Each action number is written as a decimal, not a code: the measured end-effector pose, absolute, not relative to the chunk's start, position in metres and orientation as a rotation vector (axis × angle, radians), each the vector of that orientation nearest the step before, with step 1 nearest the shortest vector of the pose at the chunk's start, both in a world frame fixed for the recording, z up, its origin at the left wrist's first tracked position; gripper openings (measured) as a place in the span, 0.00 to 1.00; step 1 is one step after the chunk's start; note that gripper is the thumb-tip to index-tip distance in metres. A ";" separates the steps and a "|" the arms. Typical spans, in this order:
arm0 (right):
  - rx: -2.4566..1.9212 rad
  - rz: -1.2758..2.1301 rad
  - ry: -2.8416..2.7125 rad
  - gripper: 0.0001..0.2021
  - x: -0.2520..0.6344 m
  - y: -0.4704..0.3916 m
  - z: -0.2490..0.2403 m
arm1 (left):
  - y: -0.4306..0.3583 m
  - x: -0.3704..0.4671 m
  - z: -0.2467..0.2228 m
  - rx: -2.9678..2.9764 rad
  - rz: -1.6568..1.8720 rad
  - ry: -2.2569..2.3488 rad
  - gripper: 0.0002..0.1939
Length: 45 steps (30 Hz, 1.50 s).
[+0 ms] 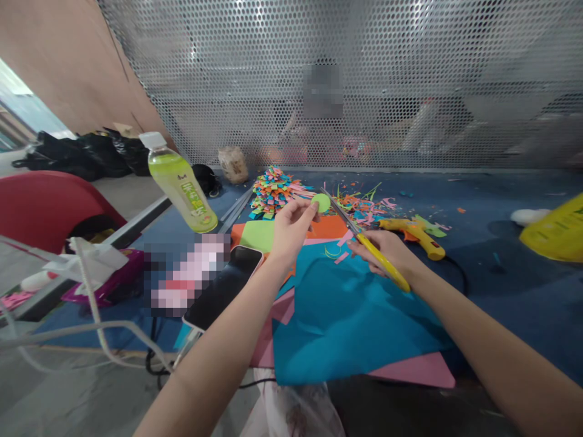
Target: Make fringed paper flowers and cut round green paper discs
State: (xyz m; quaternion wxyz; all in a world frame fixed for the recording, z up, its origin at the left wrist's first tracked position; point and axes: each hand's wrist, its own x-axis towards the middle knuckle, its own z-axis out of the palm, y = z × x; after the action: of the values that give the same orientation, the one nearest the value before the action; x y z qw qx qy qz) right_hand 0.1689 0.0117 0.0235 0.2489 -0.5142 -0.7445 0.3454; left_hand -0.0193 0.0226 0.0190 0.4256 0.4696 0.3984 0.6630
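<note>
My left hand (pixel 295 226) pinches a small light-green paper circle (pixel 321 203) between thumb and fingertips, above the middle of the table. My right hand (pixel 380 252) is closed on yellow-handled scissors (pixel 381 260), whose blades point up and left, close to the circle's right edge. Beneath both hands lie a blue sheet (pixel 350 309), an orange sheet (pixel 328 227) and a green sheet (pixel 257 235), with pink sheets partly covered. Behind my left hand stands a cone of many-coloured paper strips (pixel 273 193).
Paper scraps (pixel 359 209) lie behind the scissors. A yellow glue gun (pixel 412 233) is to the right. A drink bottle (pixel 182 188), a black phone (pixel 223 286) and a purple tissue box (pixel 109 279) are at left. A perforated metal panel (pixel 364 73) rises behind.
</note>
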 end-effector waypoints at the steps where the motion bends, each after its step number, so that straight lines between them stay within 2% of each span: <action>1: -1.405 0.950 -2.021 0.23 0.169 0.011 0.024 | 0.022 -0.019 0.019 1.176 1.657 0.994 0.10; 12: -1.473 0.936 -1.944 0.22 0.173 0.020 0.016 | 0.023 -0.021 0.019 1.167 1.680 1.021 0.09; 24: -1.489 0.669 -1.986 0.20 0.176 0.027 0.013 | 0.023 -0.018 0.018 1.093 1.667 0.867 0.10; 34: -1.340 0.741 -2.092 0.19 0.171 0.021 0.008 | 0.021 -0.015 0.021 1.131 1.605 0.960 0.15; 45: -1.332 0.829 -2.059 0.19 0.170 0.019 0.011 | 0.022 -0.016 0.019 1.146 1.610 0.957 0.12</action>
State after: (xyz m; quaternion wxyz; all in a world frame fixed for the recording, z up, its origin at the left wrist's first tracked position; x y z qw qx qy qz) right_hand 0.1703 0.0193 0.0112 0.2729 -0.4951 -0.7651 0.3082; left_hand -0.0161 0.0221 0.0195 0.4555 0.4646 0.3879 0.6528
